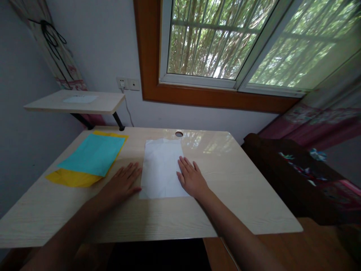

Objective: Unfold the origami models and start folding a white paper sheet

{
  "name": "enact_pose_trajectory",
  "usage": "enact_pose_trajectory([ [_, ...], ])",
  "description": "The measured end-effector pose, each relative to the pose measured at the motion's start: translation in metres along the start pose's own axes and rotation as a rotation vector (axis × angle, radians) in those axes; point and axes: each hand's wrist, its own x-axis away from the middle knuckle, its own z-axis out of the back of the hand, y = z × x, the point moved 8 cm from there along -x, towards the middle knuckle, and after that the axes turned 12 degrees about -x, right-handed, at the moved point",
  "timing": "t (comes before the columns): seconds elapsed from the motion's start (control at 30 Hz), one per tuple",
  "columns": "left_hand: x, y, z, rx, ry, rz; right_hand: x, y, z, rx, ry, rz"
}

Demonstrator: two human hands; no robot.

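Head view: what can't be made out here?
In the head view:
Underside of the white paper: hidden against the desk.
Middle of the yellow paper: covered by the turquoise paper.
Palms of left hand and right hand: turned down, hidden.
Small items at right: too blurred to identify.

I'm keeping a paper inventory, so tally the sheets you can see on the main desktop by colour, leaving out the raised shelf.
White sheet: 1
Turquoise sheet: 1
Yellow sheet: 1, partly covered by the turquoise one
Total: 3 visible; any hidden layers cannot be told.
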Motion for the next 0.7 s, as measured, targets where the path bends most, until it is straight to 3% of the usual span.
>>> enact_pose_trajectory([
  [0.17, -0.007, -0.005, 0.018, 0.019, 0.095, 0.036, 0.0, -0.001, 0.001, -0.001, 0.007, -0.001],
  [0.27, -0.022, 0.006, 0.031, -0.032, 0.137, 0.075, 0.0, -0.001, 0.0, 0.0, 0.005, -0.002],
  [0.33, -0.033, 0.021, 0.044, -0.056, 0.171, 0.087, 0.0, -0.001, 0.0, -0.001, 0.004, -0.005],
  [0.5, -0.061, 0.074, 0.075, -0.028, 0.231, -0.057, 0.0, -0.002, 0.002, 0.004, 0.011, -0.005],
  [0.6, -0.071, 0.096, 0.076, 0.006, 0.171, -0.11, -0.001, -0.003, 0.003, -0.001, 0.007, -0.004],
  [0.7, -0.078, 0.11, 0.063, -0.006, 0.156, -0.092, 0.0, -0.003, 0.004, -0.004, 0.012, -0.002],
])
